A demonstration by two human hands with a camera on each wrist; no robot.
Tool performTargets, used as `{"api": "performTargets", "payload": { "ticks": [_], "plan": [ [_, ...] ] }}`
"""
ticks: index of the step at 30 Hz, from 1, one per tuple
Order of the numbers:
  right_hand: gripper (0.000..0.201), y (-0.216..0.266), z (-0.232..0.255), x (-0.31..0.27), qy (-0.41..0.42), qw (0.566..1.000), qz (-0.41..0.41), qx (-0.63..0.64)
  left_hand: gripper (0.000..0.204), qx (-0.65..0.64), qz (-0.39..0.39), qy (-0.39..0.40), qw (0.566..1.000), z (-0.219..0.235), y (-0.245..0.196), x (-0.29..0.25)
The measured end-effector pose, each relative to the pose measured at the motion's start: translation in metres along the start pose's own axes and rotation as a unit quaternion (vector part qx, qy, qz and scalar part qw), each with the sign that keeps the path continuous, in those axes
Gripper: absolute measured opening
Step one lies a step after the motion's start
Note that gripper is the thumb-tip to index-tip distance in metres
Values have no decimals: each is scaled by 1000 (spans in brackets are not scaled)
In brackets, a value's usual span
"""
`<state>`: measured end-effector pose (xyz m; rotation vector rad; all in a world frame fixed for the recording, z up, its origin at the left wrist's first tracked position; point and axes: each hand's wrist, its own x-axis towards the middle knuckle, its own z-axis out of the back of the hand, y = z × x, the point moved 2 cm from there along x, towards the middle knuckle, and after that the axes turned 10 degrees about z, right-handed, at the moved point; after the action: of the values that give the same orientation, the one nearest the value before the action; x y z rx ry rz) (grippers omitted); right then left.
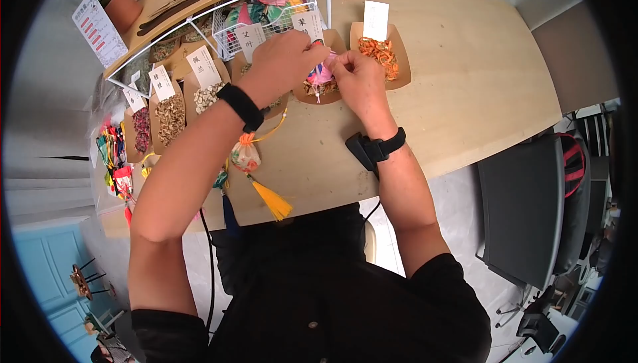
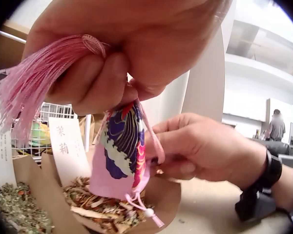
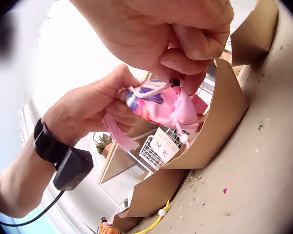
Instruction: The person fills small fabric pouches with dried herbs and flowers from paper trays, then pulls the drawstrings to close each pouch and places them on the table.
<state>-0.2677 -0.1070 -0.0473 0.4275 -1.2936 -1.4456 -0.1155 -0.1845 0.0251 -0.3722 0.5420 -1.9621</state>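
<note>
Over a paper tray (image 2: 168, 197) of dried plant pieces (image 2: 97, 209) hangs a small pink drawstring pouch (image 2: 119, 178) with a blue, purple and red pattern. My left hand (image 1: 286, 61) grips its upper end, and a pink tassel (image 2: 41, 80) spills out beside the curled fingers. The pouch's lower end points down at the tray, where a cord with a white bead (image 2: 149, 212) dangles. My right hand (image 1: 364, 87) pinches the pouch's side, close to a dark bead (image 3: 174, 82) on the pink cord. Part of its fingertips is hidden behind the pouch in the left wrist view.
Labelled trays of dried herbs stand in a row, including one with orange petals (image 1: 379, 57) at right. Behind is a white wire basket (image 1: 229, 37) of cloth pouches. A pouch with a yellow tassel (image 1: 271, 198) lies near the front edge. A potted plant (image 1: 123, 7) sits on the shelf.
</note>
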Motion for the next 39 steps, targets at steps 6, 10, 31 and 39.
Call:
{"api": "performTargets", "payload": {
  "ticks": [6,10,31,39],
  "plan": [
    [19,-5,-4,0,-6,1000,9,7,48,-30,-9,-27,999,4,-5,-2],
    [21,1,-1,-6,-4,1000,-15,8,45,-12,31,30,999,0,2,1],
    [24,-3,-5,-7,-28,998,-24,42,44,-37,-27,-13,999,2,-12,-9],
    [26,-6,-15,-4,-16,996,-30,86,44,-35,-16,-69,997,6,-5,-10]
  ]
}}
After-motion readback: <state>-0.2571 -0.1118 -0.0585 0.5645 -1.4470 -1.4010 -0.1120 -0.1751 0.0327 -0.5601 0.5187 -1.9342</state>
